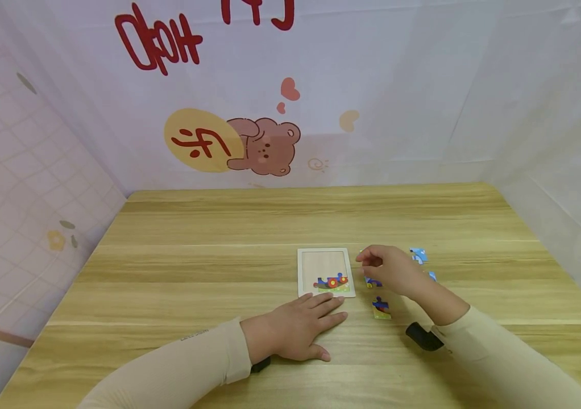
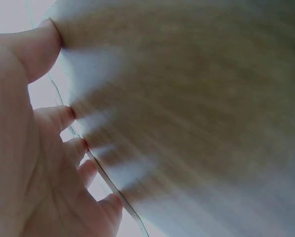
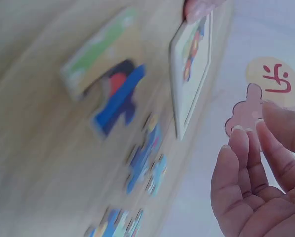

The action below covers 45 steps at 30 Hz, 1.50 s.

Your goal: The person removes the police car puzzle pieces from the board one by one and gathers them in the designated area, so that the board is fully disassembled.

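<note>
A shallow wooden puzzle tray (image 1: 300,267) lies on the table, with joined jigsaw pieces (image 1: 332,284) in its lower right part. My left hand (image 1: 301,329) rests palm down with fingers spread, fingertips right at the tray's near edge. Just right of the tray, my right hand (image 1: 393,271) hovers over loose pieces, its fingers loosely bent and the thumb close to the index finger. Nothing shows between those fingers in the right wrist view. A blue piece (image 1: 374,282) is partly hidden below this hand. Nearer to me lies a green, tan and blue piece (image 3: 107,54).
Light blue jigsaw pieces (image 1: 418,255) lie beyond and right of the right hand, one (image 1: 432,276) partly covered by the wrist. The wood-grain table (image 1: 208,227) meets a white printed curtain (image 1: 398,85) at the back, with more curtain at both sides.
</note>
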{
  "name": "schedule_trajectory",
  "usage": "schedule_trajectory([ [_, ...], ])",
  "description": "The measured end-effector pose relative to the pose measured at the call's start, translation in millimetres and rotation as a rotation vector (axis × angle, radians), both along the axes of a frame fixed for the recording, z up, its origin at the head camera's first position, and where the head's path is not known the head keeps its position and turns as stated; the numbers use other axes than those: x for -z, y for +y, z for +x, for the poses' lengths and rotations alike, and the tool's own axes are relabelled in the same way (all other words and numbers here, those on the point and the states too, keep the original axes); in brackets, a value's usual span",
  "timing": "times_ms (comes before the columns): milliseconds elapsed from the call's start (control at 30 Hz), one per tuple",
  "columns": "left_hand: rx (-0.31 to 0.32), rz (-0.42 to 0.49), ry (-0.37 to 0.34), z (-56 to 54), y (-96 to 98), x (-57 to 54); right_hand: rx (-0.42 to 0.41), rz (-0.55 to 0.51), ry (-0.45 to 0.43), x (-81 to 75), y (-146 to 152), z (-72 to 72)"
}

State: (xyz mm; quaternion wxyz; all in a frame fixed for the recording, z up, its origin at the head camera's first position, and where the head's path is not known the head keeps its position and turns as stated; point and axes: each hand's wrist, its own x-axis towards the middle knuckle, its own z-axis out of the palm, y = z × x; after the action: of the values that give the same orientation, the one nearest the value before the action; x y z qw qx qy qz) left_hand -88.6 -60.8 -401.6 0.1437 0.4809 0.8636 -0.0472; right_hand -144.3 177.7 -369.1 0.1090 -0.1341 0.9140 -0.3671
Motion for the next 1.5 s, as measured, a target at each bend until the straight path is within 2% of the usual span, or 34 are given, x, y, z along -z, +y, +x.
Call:
schedule_trajectory([
  [167,0.01,0.006,0.011,-0.5,-0.8,1.1,-0.028,-0.06,-0.012,2.9,-16,-6.9],
  [367,0.023,0.011,0.041,-0.1,-0.7,2.4,-0.105,-0.016,-0.019,9.9,-34,-12.0],
  [600,0.033,0.011,0.056,-0.3,-1.1,2.7,-0.157,0.018,-0.078,17.5,-50,-17.5],
  [1000,0.037,0.005,0.051,-1.0,-0.7,2.6,-0.178,0.122,-0.123,22.7,-63,-16.8],
  [1300,0.035,0.004,0.053,-0.5,-0.4,2.6,-0.188,0.114,-0.127,23.3,-65,-16.9],
  [1500,0.034,0.002,0.05,0.2,-0.2,0.4,-0.17,0.079,-0.163,24.9,-66,-18.6],
])
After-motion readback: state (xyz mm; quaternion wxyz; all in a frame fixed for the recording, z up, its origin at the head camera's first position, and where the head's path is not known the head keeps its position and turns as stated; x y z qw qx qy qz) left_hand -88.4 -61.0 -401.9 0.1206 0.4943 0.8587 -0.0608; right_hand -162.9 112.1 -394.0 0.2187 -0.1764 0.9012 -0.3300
